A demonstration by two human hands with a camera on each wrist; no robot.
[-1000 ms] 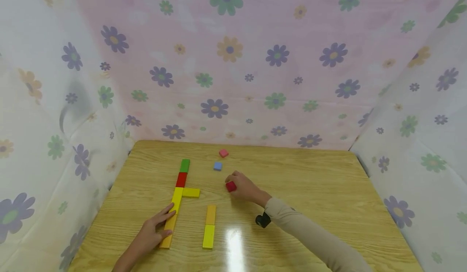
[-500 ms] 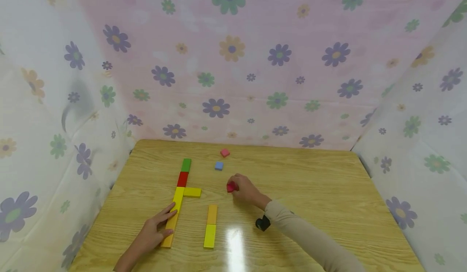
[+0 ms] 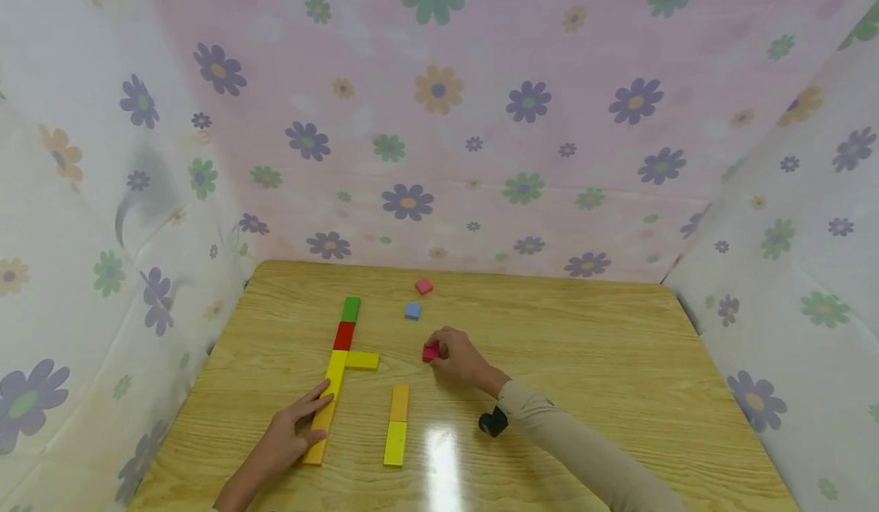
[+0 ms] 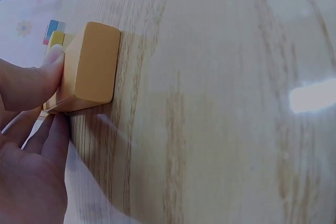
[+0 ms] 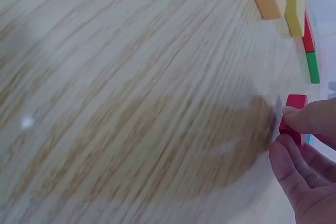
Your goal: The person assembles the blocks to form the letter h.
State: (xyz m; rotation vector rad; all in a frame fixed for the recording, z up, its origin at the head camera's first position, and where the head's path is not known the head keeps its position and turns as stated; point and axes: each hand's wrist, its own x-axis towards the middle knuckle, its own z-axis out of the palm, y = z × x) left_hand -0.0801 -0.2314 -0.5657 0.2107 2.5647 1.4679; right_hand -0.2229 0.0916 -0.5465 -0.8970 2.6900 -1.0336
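Note:
A row of blocks runs away from me on the left: an orange block (image 3: 323, 422), a yellow block (image 3: 336, 364), a red block (image 3: 345, 336) and a green block (image 3: 351, 309). My left hand (image 3: 283, 437) holds the orange block between thumb and fingers, its fingertips near the joint with the yellow one. Another yellow block (image 3: 362, 361) juts sideways from the row. Right of the row, my right hand (image 3: 463, 361) pinches a small crimson block (image 5: 295, 102) low over the table; whether it touches the wood is unclear.
Beyond the right hand lie a small blue block (image 3: 412, 311) and a pink block (image 3: 423, 287). An orange block (image 3: 399, 402) and a yellow block (image 3: 394, 443) stand end to end between the hands. Flowered cloth (image 3: 439, 146) encloses the wooden table (image 3: 584, 329).
The crimson block has turned in my right hand's fingers and shifted slightly left. My left hand keeps its place on the row. The head view has shifted a little.

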